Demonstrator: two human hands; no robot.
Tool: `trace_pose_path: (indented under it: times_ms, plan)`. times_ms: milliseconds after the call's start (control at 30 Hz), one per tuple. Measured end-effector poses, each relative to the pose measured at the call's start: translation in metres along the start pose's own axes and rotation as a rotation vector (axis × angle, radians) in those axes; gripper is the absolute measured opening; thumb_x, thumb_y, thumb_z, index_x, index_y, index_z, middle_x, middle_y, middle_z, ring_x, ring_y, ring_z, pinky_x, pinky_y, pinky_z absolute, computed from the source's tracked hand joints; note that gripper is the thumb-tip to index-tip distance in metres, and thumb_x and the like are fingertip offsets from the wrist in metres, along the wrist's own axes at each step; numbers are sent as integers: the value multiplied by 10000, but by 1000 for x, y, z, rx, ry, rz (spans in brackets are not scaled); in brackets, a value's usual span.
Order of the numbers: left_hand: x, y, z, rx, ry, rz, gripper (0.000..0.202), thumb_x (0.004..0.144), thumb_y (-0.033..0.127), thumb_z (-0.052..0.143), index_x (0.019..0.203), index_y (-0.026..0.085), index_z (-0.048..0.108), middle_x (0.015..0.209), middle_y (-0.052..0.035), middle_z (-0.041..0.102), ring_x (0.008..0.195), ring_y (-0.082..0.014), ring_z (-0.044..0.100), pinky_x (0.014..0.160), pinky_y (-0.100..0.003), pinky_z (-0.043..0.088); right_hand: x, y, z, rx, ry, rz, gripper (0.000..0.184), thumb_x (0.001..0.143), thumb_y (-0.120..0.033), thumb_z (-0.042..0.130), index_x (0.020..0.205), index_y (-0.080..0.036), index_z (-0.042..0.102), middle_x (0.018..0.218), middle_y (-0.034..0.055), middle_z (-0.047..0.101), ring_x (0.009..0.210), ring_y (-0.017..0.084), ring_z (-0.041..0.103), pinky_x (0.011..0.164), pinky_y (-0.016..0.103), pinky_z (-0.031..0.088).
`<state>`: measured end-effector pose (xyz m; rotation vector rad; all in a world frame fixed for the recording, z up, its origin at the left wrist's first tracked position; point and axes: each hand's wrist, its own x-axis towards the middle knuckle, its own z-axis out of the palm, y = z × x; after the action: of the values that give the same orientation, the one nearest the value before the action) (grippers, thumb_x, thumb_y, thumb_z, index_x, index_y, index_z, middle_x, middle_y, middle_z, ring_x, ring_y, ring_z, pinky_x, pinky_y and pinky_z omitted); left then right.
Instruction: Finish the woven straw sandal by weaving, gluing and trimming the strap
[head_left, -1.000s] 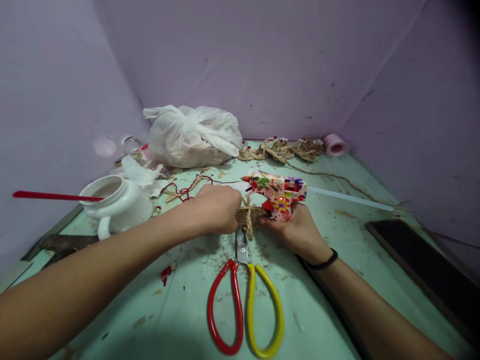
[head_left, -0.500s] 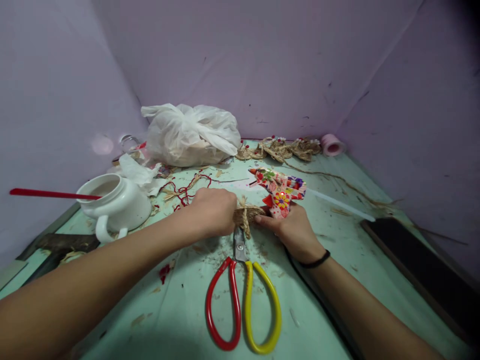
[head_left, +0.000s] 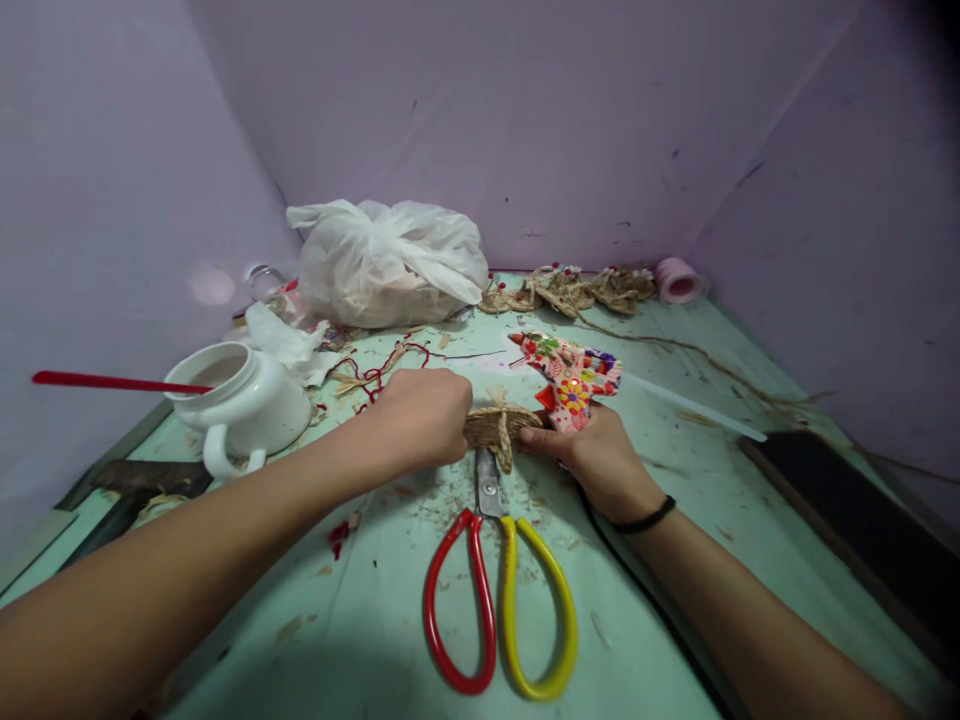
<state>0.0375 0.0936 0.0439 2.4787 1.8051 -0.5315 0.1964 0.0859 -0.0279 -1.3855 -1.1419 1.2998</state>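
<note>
Between my hands is a small round piece of coiled straw rope (head_left: pixel 484 428) with a braided strip across its front. My left hand (head_left: pixel 435 412) is closed in a fist at its left edge. My right hand (head_left: pixel 600 455) pinches its right edge, thumb in front; the other fingers are hidden. A flower-patterned glue gun (head_left: pixel 572 385) is just behind my right hand, nozzle to the left, a glue stick (head_left: pixel 690 408) sticking out its back. The hand covers the handle's end. Below the straw piece lie scissors (head_left: pixel 489 490) with red and yellow handles, blade tips hidden.
To the left stand a white pot (head_left: pixel 259 405) with a red stick and a hammer (head_left: pixel 154 478). At the back are a tied plastic bag (head_left: pixel 390 265), several straw pieces (head_left: pixel 562 290) and a pink roll (head_left: pixel 679 280). A dark slab (head_left: pixel 847 520) lies right. Red yarn (head_left: pixel 379 372) and scraps litter the table.
The whole view has shifted slightly, so things appear a little further right. The straw piece shows slightly more of its front between my hands. Both hands keep their hold.
</note>
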Motion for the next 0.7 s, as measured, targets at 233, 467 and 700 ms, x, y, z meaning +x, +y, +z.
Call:
trace_pose_path:
  times_ms: [233, 467, 700]
  plan:
    - [2, 0, 1, -37, -17, -15, 231, 660, 286, 574, 841, 189, 682, 772, -115, 688, 794, -266, 638, 708, -335, 461, -1, 1, -3, -167, 8, -16, 187, 495, -193, 706, 575, -175, 539, 463, -70, 484, 489, 117, 462, 484, 241, 381]
    - [4, 0, 2, -53, 3, -2, 209, 648, 281, 592, 813, 193, 684, 731, -104, 683, 760, -254, 638, 676, -319, 458, 2, 5, -3, -129, -18, -12, 178, 494, -199, 713, 573, -172, 556, 495, -66, 516, 472, 102, 447, 489, 237, 391]
    - [6, 0, 3, -52, 13, -1, 197, 643, 292, 603, 795, 197, 685, 723, -104, 679, 759, -262, 634, 674, -330, 458, 2, 4, -3, -81, -35, -6, 176, 487, -192, 705, 622, -152, 598, 594, -34, 585, 514, 107, 476, 507, 237, 406]
